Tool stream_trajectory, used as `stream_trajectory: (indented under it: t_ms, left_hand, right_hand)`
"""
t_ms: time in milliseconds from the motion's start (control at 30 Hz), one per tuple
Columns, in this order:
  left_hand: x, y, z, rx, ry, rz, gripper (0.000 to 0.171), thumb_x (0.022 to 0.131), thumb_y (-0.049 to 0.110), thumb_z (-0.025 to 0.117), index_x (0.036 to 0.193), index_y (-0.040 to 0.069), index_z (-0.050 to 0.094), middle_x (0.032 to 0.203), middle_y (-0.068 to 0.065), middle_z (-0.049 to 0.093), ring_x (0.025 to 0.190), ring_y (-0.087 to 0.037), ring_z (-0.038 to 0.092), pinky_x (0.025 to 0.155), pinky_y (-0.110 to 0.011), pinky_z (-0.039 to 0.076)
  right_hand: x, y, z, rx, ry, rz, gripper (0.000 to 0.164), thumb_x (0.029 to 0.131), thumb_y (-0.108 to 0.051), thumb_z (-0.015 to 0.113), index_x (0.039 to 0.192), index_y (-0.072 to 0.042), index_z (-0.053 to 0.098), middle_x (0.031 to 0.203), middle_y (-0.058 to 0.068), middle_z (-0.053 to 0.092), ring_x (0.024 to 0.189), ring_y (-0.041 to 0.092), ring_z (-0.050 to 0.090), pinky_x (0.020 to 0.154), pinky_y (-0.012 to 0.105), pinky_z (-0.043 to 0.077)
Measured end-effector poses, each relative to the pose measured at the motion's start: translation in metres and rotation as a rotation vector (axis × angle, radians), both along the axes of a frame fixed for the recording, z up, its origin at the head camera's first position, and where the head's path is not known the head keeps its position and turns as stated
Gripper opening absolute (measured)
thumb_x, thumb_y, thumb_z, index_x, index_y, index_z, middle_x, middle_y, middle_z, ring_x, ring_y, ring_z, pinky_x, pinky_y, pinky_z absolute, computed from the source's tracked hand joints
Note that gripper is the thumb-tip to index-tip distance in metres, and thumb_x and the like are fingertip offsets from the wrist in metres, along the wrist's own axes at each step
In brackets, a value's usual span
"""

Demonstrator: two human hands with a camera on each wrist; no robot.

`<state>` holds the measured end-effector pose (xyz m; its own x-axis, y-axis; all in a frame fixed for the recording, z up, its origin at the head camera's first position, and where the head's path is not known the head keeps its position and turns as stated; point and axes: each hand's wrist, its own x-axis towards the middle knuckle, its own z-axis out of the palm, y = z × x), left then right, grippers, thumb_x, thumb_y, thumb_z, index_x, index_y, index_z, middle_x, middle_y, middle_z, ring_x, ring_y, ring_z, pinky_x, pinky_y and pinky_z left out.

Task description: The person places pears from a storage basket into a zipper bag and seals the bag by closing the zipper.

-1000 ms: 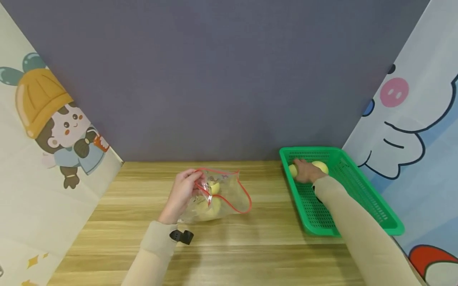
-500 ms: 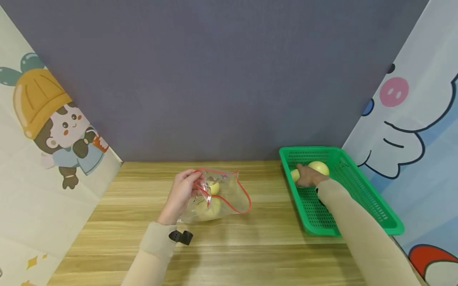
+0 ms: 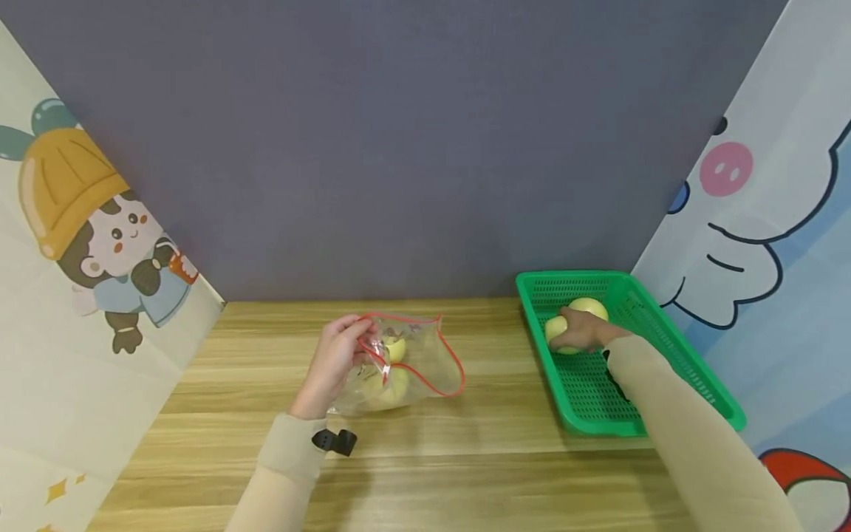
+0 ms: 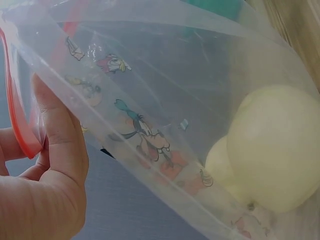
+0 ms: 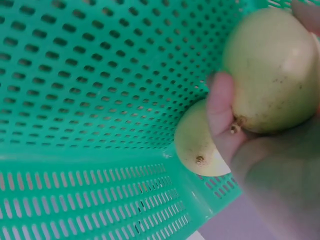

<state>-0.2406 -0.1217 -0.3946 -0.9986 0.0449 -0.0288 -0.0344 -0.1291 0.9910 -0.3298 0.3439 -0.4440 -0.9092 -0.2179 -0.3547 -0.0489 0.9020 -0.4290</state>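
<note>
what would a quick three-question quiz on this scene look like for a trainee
1. Multiple choice: what colour edges the mouth of the clear bag?
a) blue
b) red
c) white
2. True or false: the left hand is reaching into the basket.
3. Short answer: what is the right hand holding, and where?

Key:
1. b
2. False; it pinches the bag by its mouth, away from the basket.
3. A pale yellow-green fruit, inside the basket, with another fruit near it.
</note>
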Motion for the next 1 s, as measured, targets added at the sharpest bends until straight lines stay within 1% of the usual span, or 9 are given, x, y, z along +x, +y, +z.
stream_trajectory:
  t_ms: [133,233,333,467,633,833,1000]
  left_hand:
    - [0.000,0.001,0.001,-0.004,0.002,-0.011,0.026,0.104,0.009,0.052,0.105,-0.016,0.059,0.082,-0.007,0.062,0.061,-0.014,0.061,0.056,-0.026,0.058]
    - [0.000,0.001,0.002,-0.006,0.006,-0.009,0.026,0.104,0.008,0.052,0.105,-0.016,0.059,0.082,-0.006,0.062,0.061,-0.013,0.060,0.056,-0.026,0.057]
    - [0.000,0.001,0.002,-0.009,0.004,-0.005,0.024,0.104,0.008,0.052,0.104,-0.014,0.060,0.083,-0.006,0.062,0.062,-0.013,0.060,0.056,-0.026,0.057]
    - [0.000,-0.001,0.001,-0.008,0.002,-0.014,0.023,0.104,0.009,0.052,0.101,-0.013,0.060,0.081,-0.006,0.062,0.061,-0.013,0.061,0.055,-0.025,0.057]
    - [-0.001,-0.002,0.002,0.003,0.019,-0.022,0.023,0.104,0.008,0.052,0.099,-0.012,0.060,0.079,-0.006,0.062,0.059,-0.013,0.061,0.053,-0.024,0.056]
    - [-0.001,-0.002,0.003,0.013,0.020,-0.017,0.021,0.104,0.007,0.052,0.094,-0.008,0.062,0.077,-0.005,0.062,0.059,-0.013,0.061,0.053,-0.024,0.057]
    - [0.000,-0.002,0.004,0.015,0.014,-0.017,0.021,0.104,0.007,0.051,0.095,-0.008,0.062,0.078,-0.005,0.062,0.059,-0.013,0.061,0.054,-0.025,0.057]
  right_hand:
    - [0.006,0.001,0.008,-0.068,-0.007,-0.032,0.082,0.084,-0.039,0.074,0.143,0.006,0.039,0.115,0.022,0.056,0.090,0.029,0.060,0.057,0.039,0.059]
    - [0.010,0.000,0.014,-0.134,-0.016,-0.047,0.074,0.085,-0.038,0.073,0.138,0.004,0.044,0.111,0.019,0.056,0.089,0.029,0.060,0.059,0.041,0.060]
    - [0.014,0.001,0.020,-0.182,-0.027,-0.044,0.072,0.086,-0.036,0.071,0.138,0.005,0.043,0.111,0.019,0.056,0.089,0.028,0.059,0.062,0.044,0.061]
    - [0.017,-0.001,0.027,-0.214,-0.033,-0.045,0.072,0.087,-0.035,0.071,0.140,0.005,0.043,0.111,0.018,0.056,0.089,0.028,0.058,0.063,0.045,0.060]
    - [0.021,-0.005,0.035,-0.252,-0.029,-0.049,0.071,0.087,-0.034,0.072,0.140,0.004,0.044,0.111,0.017,0.058,0.090,0.027,0.058,0.063,0.044,0.059]
    - [0.023,-0.007,0.040,-0.297,-0.050,-0.056,0.072,0.088,-0.033,0.072,0.143,0.002,0.042,0.112,0.015,0.059,0.093,0.027,0.057,0.066,0.042,0.057]
    - [0.028,-0.008,0.046,-0.322,-0.027,-0.042,0.068,0.088,-0.033,0.073,0.140,-0.001,0.045,0.115,0.015,0.058,0.096,0.028,0.057,0.066,0.043,0.058]
